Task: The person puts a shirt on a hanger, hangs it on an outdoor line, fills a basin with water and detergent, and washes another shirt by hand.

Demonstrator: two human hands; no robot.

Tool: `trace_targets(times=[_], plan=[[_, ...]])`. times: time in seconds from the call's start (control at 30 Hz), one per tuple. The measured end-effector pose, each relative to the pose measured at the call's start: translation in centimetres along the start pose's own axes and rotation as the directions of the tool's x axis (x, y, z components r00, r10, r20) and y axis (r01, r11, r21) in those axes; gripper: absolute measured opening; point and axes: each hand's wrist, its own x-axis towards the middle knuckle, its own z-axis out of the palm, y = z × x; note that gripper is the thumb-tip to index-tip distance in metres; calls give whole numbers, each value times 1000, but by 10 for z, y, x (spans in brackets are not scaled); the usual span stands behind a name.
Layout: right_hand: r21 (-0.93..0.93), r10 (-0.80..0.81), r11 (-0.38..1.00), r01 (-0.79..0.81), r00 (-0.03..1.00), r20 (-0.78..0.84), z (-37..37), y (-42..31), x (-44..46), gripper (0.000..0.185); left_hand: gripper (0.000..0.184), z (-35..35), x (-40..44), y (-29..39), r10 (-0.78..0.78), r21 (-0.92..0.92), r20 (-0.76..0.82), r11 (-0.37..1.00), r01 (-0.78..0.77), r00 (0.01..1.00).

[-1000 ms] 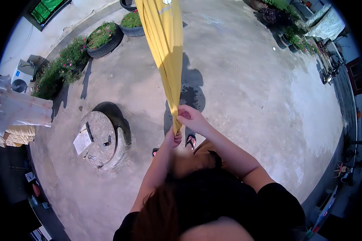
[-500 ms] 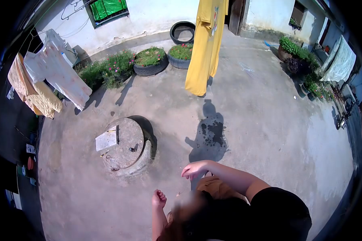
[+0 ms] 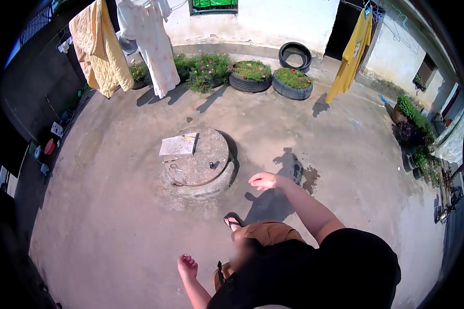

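My left hand (image 3: pixel 188 265) hangs low with its fingers curled in, and nothing shows in it. My right hand (image 3: pixel 263 180) is held forward with loosely extended fingers, apart from any object. Nearest to it is a round concrete block (image 3: pixel 205 149). On its top lie a whitish flat sheet (image 3: pixel 177 146) with a dark strip along its right edge, and a yellow pencil-like stick (image 3: pixel 189 136). A short yellowish tool (image 3: pixel 169 161), scissors (image 3: pixel 176 168) and a small dark round object (image 3: pixel 211 165) lie there too.
Flowers grow in tyre planters (image 3: pixel 249 82) along the white wall. A yellow garment (image 3: pixel 351 54), a pale dress (image 3: pixel 152 49) and a quilted cloth (image 3: pixel 100 51) hang from lines. Potted plants (image 3: pixel 416 123) stand at right. A red basin (image 3: pixel 49 147) is at far left.
The view has turned left and the concrete block appears further right and nearer my right hand. My right hand has risen and its fingers have straightened somewhat. A sandalled foot now shows ahead.
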Motion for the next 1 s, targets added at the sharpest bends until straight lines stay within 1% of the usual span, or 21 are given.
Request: trace_targets(times=[0.03,0.07,0.1,0.13,0.17,0.2,0.27,0.33,0.4,0.5,0.57,0.63,0.67,0.73,0.77,0.83,0.9,0.93,0.97,1.0], plan=[[289,-55,957,37,997,53,5,-27,2,44,14,9,3,13,-4,11,22,1000,3,1000],[441,-153,890,114,987,54,11,-49,11,46,14,14,5,29,15,60,29,998,-17,999],[493,-216,855,165,975,48,17,-68,24,47,15,16,10,47,14,95,75,995,-21,997],[548,-274,809,213,961,32,22,-88,43,49,15,17,16,64,26,126,77,991,-35,997],[560,-273,801,211,962,29,30,-113,61,51,16,20,13,85,50,144,43,988,-56,998],[573,-267,793,208,964,19,37,-137,84,53,16,18,14,109,87,172,-7,981,-85,996],[622,-422,728,288,903,76,55,-182,139,57,17,9,23,146,146,234,-98,965,-120,984],[702,-479,668,244,864,155,80,-245,200,60,16,-12,35,188,207,240,-244,959,-148,947],[757,-512,635,158,820,258,111,-308,255,61,15,-36,43,222,232,166,-427,970,-177,874],[760,-562,649,46,703,437,165,-413,326,62,16,-43,47,280,279,96,-493,959,-267,824],[702,-559,711,25,626,544,202,-479,366,63,17,-37,44,313,293,47,-522,948,-316,801],[645,-543,764,19,557,628,246,-533,402,64,17,-38,45,344,319,66,-556,938,-341,768],[633,-536,774,-12,521,665,267,-556,419,64,17,-38,48,358,339,77,-566,929,-361,752],[608,-521,791,-66,447,727,311,-600,455,64,19,-45,55,383,294,51,-621,940,-337,727],[590,-511,803,-81,417,752,328,-614,472,63,19,-51,62,383,272,31,-645,943,-331,714],[555,-485,825,-108,370,792,366,-650,506,62,21,-73,79,400,223,6,-687,953,-301,691],[473,-409,876,-96,375,832,399,-671,557,58,22,-116,103,411,137,-48,-716,969,-244,684],[434,-376,897,-80,376,847,413,-682,589,57,22,-131,122,430,102,-72,-725,973,-221,681],[292,-268,956,18,454,850,426,-684,628,54,22,-141,139,456,74,-54,-741,984,-170,668],[142,-175,985,103,540,823,436,-681,666,51,23,-150,153,486,53,-29,-756,993,-114,653]])
